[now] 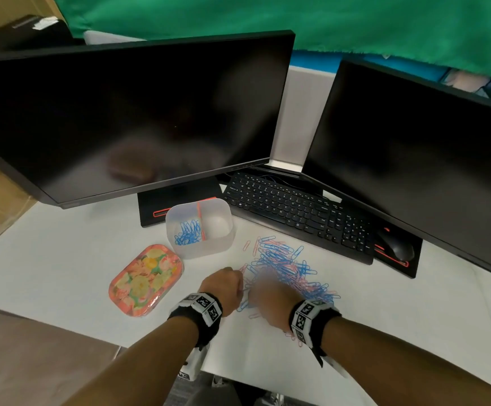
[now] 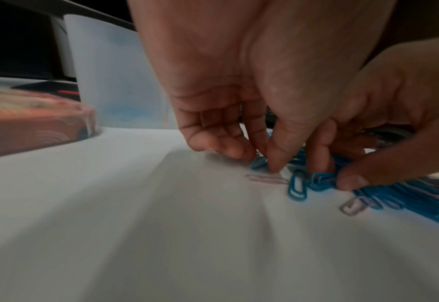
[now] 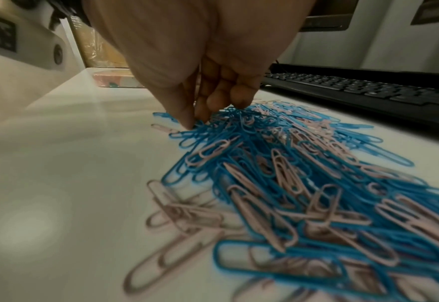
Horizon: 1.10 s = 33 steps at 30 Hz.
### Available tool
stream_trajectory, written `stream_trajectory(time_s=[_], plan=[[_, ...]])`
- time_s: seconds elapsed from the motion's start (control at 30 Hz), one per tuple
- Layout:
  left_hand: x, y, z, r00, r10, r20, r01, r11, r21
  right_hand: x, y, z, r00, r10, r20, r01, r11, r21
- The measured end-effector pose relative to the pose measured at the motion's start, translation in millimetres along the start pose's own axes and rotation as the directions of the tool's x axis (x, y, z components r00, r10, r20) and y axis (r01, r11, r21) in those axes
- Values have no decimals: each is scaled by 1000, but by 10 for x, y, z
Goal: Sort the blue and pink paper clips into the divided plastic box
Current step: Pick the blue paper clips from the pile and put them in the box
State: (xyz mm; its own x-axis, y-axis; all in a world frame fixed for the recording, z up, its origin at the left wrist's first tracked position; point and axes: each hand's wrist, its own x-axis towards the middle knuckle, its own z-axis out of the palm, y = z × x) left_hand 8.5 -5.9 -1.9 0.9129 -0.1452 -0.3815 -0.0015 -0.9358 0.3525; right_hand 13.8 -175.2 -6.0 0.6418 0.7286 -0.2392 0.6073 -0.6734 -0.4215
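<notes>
A mixed pile of blue and pink paper clips (image 1: 285, 265) lies on the white desk, right of the divided plastic box (image 1: 226, 238). The box's left compartment holds blue clips (image 1: 188, 232); its right one looks empty. Both hands are at the pile's near left edge. In the left wrist view my left hand (image 2: 261, 161) pinches a blue clip (image 2: 257, 162) between thumb and fingertips, beside a loose pink clip (image 2: 267, 179). My right hand (image 2: 332, 173) pinches a small bunch of blue clips (image 2: 321, 180) next to it. In the right wrist view its fingertips (image 3: 187, 122) dig into the pile (image 3: 304, 173).
A floral pink tin (image 1: 146, 279) lies left of the hands. Behind the pile run a black keyboard (image 1: 297, 212) and a mouse (image 1: 396, 244). Two dark monitors (image 1: 127, 118) fill the back. The desk's near edge is just under my forearms.
</notes>
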Motion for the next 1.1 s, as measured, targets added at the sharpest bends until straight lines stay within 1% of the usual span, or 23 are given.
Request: stream_trajectory(time_s=[0.17,0.23,0.27,0.33,0.4,0.5,0.53,0.57,0.6,0.67,0.7,0.73,0.77,0.8,0.83,0.87,0.9,0.93,0.97,1.0,1.1], plan=[[-12,-67,-59,998,-54,-30,46,976,-212,48,63,34,997,58,50,-61,996,62],[-15,-98,-56,997,-60,-49,43,955,-294,55,73,28,993,97,63,-102,992,72],[-15,-106,-50,997,-53,-61,29,943,-332,52,78,19,992,119,50,-123,988,94],[-7,-125,-34,996,-38,-79,4,919,-395,29,86,-22,983,182,-8,-177,967,182],[-3,-136,-38,995,-57,-83,16,900,-437,4,95,-79,971,232,-55,-204,928,313],[3,-125,-55,995,-97,-24,74,878,-474,16,93,-188,956,291,-44,-240,856,458],[6,-114,-57,993,-116,5,102,851,-516,23,78,-231,949,314,-31,-260,833,489],[9,-96,-58,989,-142,35,136,806,-576,38,75,-266,938,346,-9,-289,795,533],[8,-69,-66,983,-172,64,172,745,-645,46,66,-305,923,384,27,-324,737,592],[21,-31,-85,962,-240,131,251,588,-769,69,66,-342,889,446,103,-386,610,692],[33,-20,-89,951,-260,165,282,524,-803,79,68,-343,880,458,123,-397,570,720],[41,-15,-89,946,-266,188,302,505,-808,85,64,-348,878,461,133,-402,555,729],[47,-9,-85,946,-261,194,309,536,-786,96,72,-332,882,456,119,-400,591,701],[45,-1,-72,954,-242,176,292,616,-732,91,61,-318,893,441,92,-392,659,641],[37,7,-46,968,-210,140,250,720,-647,81,40,-301,908,413,67,-375,732,569],[19,15,-15,978,-176,109,206,824,-527,60,7,-288,928,369,43,-339,794,504],[-4,28,22,986,-142,85,164,906,-391,44,-9,-255,951,307,29,-289,851,439],[-23,39,72,992,-108,66,122,958,-260,28,-33,-225,970,243,25,-235,902,361],[-37,55,122,995,-81,54,89,984,-154,16,-48,-180,980,194,30,-195,940,278],[-45,71,154,996,-76,43,79,993,-89,5,-60,-140,986,161,34,-165,965,206],[-31,88,185,995,-103,17,104,994,-30,2,-78,-54,990,138,8,-138,986,96]])
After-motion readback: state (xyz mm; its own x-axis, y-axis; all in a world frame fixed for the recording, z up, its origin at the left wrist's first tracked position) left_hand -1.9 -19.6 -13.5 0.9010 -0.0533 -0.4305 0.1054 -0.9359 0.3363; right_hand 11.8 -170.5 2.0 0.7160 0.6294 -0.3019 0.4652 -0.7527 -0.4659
